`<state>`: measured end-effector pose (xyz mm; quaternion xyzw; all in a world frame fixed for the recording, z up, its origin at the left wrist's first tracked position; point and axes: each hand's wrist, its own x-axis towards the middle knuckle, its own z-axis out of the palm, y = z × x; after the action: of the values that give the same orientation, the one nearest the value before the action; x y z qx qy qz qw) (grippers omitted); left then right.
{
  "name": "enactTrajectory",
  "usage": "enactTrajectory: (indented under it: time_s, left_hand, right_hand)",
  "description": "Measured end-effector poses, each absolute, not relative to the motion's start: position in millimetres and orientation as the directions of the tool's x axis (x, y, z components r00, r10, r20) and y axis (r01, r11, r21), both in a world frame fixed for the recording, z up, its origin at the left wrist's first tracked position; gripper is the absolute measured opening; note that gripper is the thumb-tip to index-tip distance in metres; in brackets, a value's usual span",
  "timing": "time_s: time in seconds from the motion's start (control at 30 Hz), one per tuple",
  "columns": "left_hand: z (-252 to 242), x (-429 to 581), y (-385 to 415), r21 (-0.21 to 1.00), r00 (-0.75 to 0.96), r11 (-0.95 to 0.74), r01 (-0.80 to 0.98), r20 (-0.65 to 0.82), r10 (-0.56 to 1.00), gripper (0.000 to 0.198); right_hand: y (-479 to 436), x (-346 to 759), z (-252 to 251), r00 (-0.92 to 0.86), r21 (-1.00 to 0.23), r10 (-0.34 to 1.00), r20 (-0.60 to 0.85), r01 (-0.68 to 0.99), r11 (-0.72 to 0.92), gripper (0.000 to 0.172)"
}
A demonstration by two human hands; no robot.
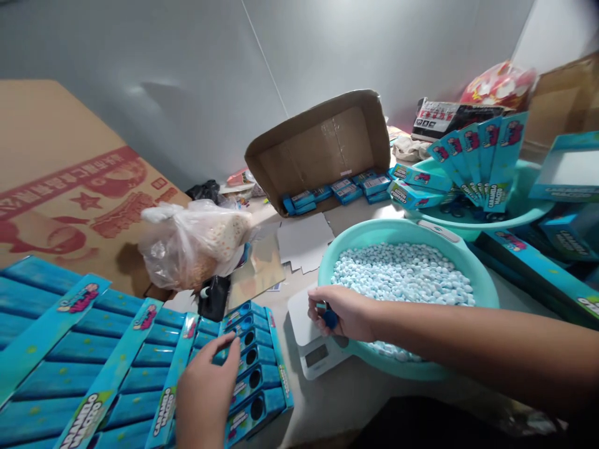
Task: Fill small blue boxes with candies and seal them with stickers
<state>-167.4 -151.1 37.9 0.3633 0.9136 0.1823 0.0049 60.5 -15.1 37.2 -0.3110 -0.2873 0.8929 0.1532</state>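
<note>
My left hand (206,390) rests on a display tray of small blue candy boxes (255,365) at the lower left, its fingertips pinching one box in the row. My right hand (341,310) is closed around a small blue object, held over a white kitchen scale (311,340) at the rim of a teal basin (486,287). The basin is full of pale blue round candies (402,274). Several more blue display trays (70,362) lie side by side to the left of my left hand.
A clear plastic bag of popcorn-like bits (196,240) sits behind the trays. An open cardboard box (322,149) holds small blue boxes. A second teal basin (515,215) at right holds flat blue cartons (482,159). A large printed cardboard sheet (70,187) leans at left.
</note>
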Motion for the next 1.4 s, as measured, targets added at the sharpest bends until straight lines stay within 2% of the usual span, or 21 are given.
enactTrajectory:
  time_s: [0.07,0.23,0.33,0.6,1.0,1.27,1.4]
  left_hand:
    - [29,-175,-149,0.315,-0.692,0.635,0.705,0.11,0.714,0.038]
    - [13,-177,-149,0.324,-0.528,0.455,0.829,0.189,0.828,0.038]
    - [10,-177,-153,0.284,-0.476,0.414,0.865,0.201,0.856,0.041]
    - [5,-174,-165,0.327,-0.482,0.42,0.846,0.134,0.866,0.048]
    - [2,-173,-163,0.285,-0.432,0.369,0.884,0.2,0.879,0.049]
    - [0,-164,-160,0.231,-0.505,0.466,0.854,0.151,0.85,0.048]
    - [4,-165,-159,0.271,-0.516,0.474,0.838,0.108,0.85,0.046]
  right_hand:
    - [-15,60,37,-0.766,-0.604,0.426,-0.482,-0.062,-0.794,0.034]
    - [-14,61,38,-0.774,-0.611,0.407,-0.485,-0.032,-0.791,0.034]
    - [-13,62,38,-0.782,-0.622,0.406,-0.473,-0.03,-0.782,0.033]
    - [-15,63,40,-0.778,-0.668,0.423,-0.465,-0.005,-0.744,0.028]
    - [-17,65,47,-0.779,-0.689,0.424,-0.462,0.014,-0.725,0.029]
    - [-17,66,44,-0.771,-0.707,0.441,-0.458,0.015,-0.708,0.027]
    - [-18,67,45,-0.768,-0.693,0.422,-0.482,0.04,-0.72,0.027]
